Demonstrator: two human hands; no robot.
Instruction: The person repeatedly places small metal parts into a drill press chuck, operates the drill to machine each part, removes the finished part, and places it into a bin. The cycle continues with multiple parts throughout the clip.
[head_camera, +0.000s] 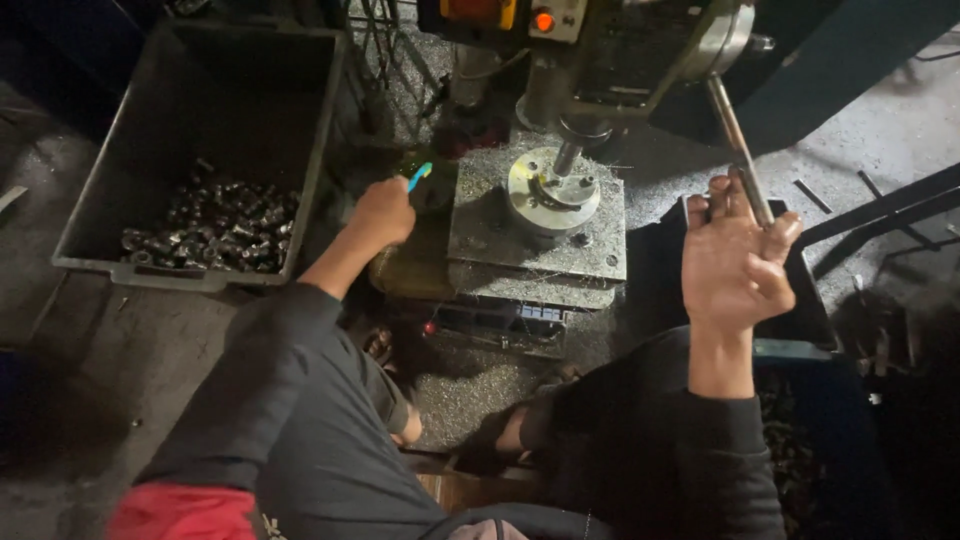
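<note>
Right hand (735, 265) at 3 o'clock, fingers wrapped on metal feed lever (737, 140) of drill press (600, 40); left hand (383, 212) at 9 o'clock, closed round blue-handled tool (419, 176), just beside steel work table (540, 240); round fixture (552, 190) under spindle, centre of table; grey bin (200, 150) w/ small metal parts (215, 225) at 10 o'clock; swarf across floor (470, 390).

Pretty cramped around the left hand (383, 210): the drill table (536, 235) sits just to its right with the round fixture (553, 190) and spindle (570, 150) on top, and the bin (200, 150) wall is close on its left. The right hand (735, 255) is wrapped on the lever (738, 150), with bare floor (850, 130) beyond it. The only open lane is the gap between the hands, over the table's front edge.
</note>
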